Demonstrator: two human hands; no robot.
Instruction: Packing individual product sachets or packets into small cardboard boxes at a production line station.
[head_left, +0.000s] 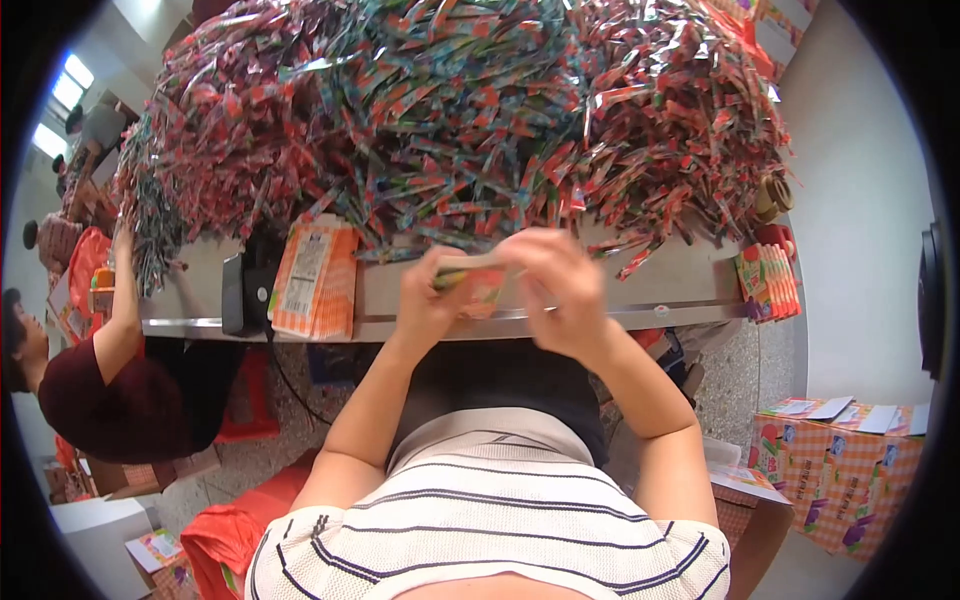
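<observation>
Above the table's near edge, my left hand (429, 294) is closed around a small printed packet or carton (480, 291), blurred by motion. My right hand (561, 289) is at the right end of that packet, its fingers bent; whether it grips the packet is unclear. Beyond both hands lies a large heap of thin foil stick packets (465, 120) in red, green and blue. Left of my left hand, a stack of flat orange-checked cartons (315, 277) rests at the table edge beside a black device (246, 292).
Small upright cartons (769, 281) stand at the table's right end, near a roll of tape (774, 196). A co-worker (112, 397) is at the left, one arm reaching the heap. Checked cardboard boxes (840, 472) are on the floor at right, and a red plastic bag (247, 517) is at lower left.
</observation>
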